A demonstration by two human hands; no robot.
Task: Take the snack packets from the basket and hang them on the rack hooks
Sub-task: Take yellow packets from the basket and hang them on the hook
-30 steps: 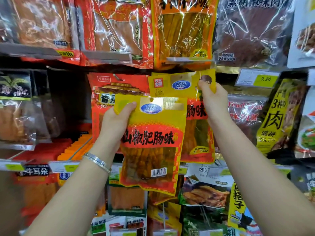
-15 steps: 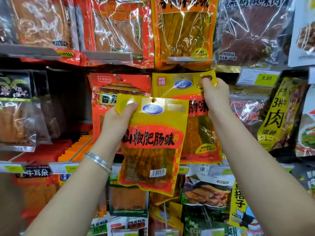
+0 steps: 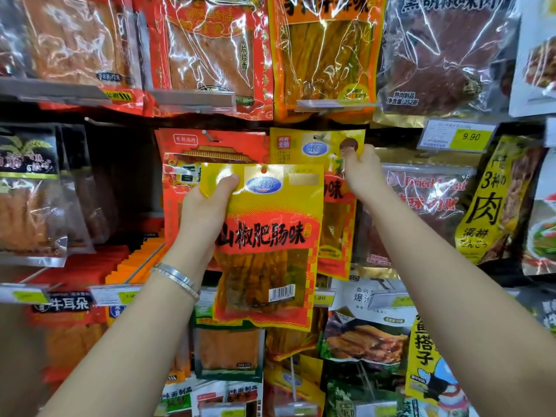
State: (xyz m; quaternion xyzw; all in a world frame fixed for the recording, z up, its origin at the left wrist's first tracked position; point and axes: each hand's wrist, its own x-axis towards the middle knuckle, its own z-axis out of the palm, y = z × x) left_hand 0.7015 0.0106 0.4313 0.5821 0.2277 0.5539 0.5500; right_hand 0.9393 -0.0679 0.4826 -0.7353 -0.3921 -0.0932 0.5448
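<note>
My left hand [image 3: 207, 212] grips the top left corner of a yellow and red snack packet [image 3: 267, 245], held upright in front of the rack. Behind it hangs a second packet of the same kind [image 3: 316, 149], and my right hand [image 3: 362, 170] pinches its top right corner. A metal hook tip [image 3: 316, 136] shows at that packet's hang hole. The front packet covers most of the hanging one. The basket is out of view.
Rows of hanging snack bags fill the rack on all sides. A red packet [image 3: 210, 149] hangs on a hook just left. A yellow 9.90 price tag [image 3: 469, 136] sticks out at upper right. More price rails and packets sit below my arms.
My right hand has pushed the rear packet up and back onto the hook. My left hand with the front packet has barely moved.
</note>
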